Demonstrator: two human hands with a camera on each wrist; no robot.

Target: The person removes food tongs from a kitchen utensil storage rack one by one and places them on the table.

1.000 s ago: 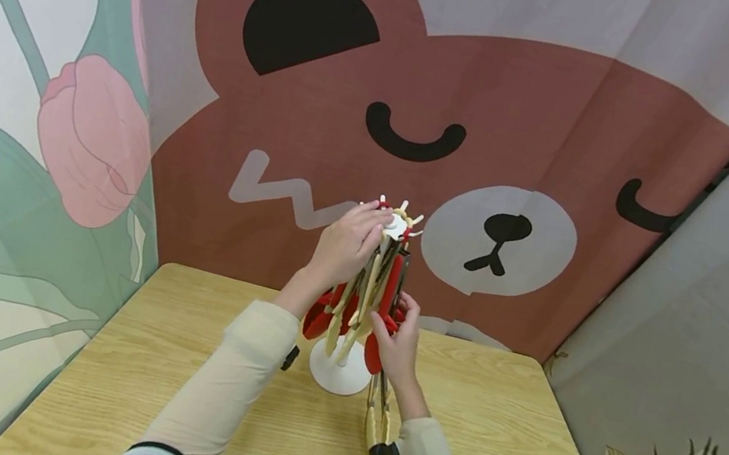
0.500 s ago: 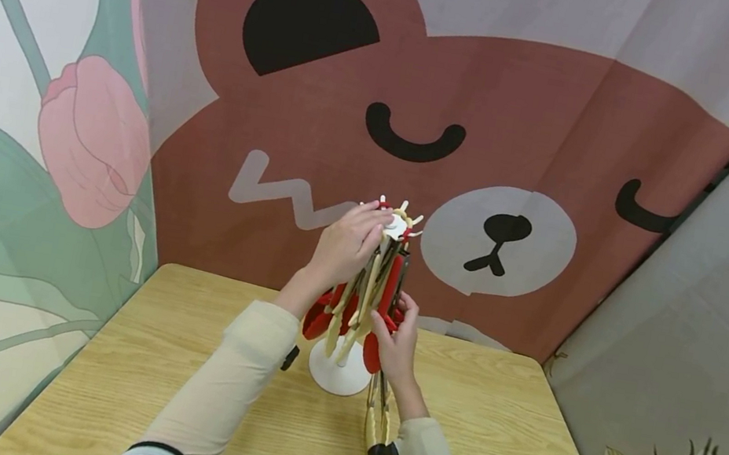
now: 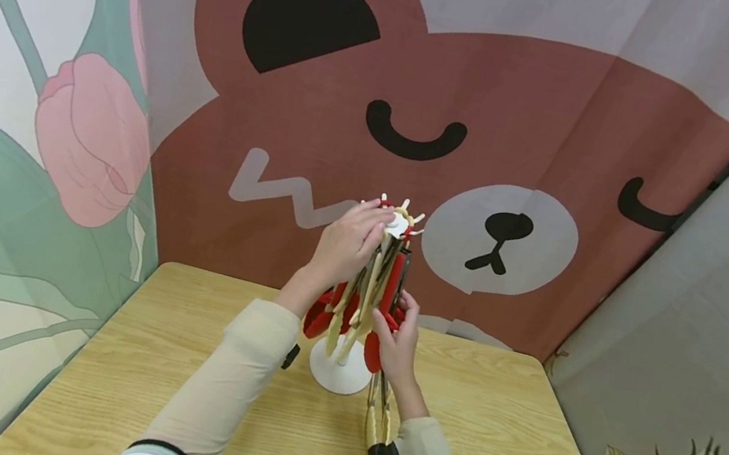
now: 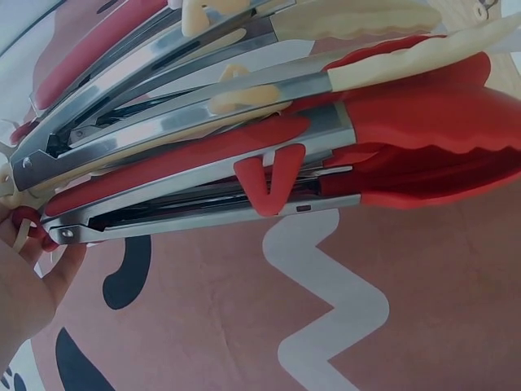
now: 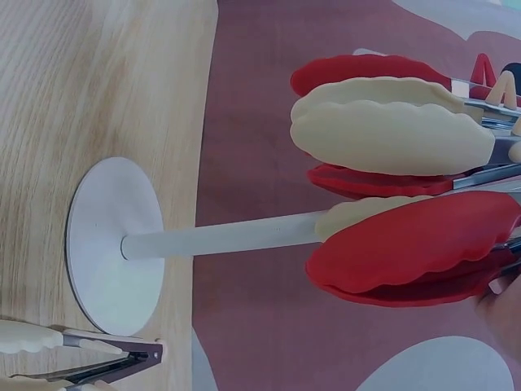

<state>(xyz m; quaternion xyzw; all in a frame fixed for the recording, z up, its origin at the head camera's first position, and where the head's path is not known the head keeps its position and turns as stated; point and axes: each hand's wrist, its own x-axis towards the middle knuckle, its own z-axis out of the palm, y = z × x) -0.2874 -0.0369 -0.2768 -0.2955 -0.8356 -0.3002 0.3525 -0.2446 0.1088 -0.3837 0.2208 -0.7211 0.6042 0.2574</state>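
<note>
A white rack stands on a round base (image 5: pixel 102 236), with several red and cream tongs hanging from its top hooks (image 3: pixel 397 225). At this top my left hand (image 3: pixel 349 245) holds the hub, its fingers laid over it. In the left wrist view, the fingertips (image 4: pixel 67 273) are beside the red loop of one pair of red-tipped tongs (image 4: pixel 277 175). Lower down, my right hand (image 3: pixel 398 342) grips a hanging pair of red-tipped tongs (image 5: pixel 407 252) around their middle. Only part of that hand shows in the right wrist view.
Cream-tipped tongs (image 3: pixel 377 416) with a black end lie on the wooden table (image 3: pixel 495 439), right of the rack base. A dark tong end (image 3: pixel 290 357) shows to the left. Behind the table hangs a bear-print curtain (image 3: pixel 276 245).
</note>
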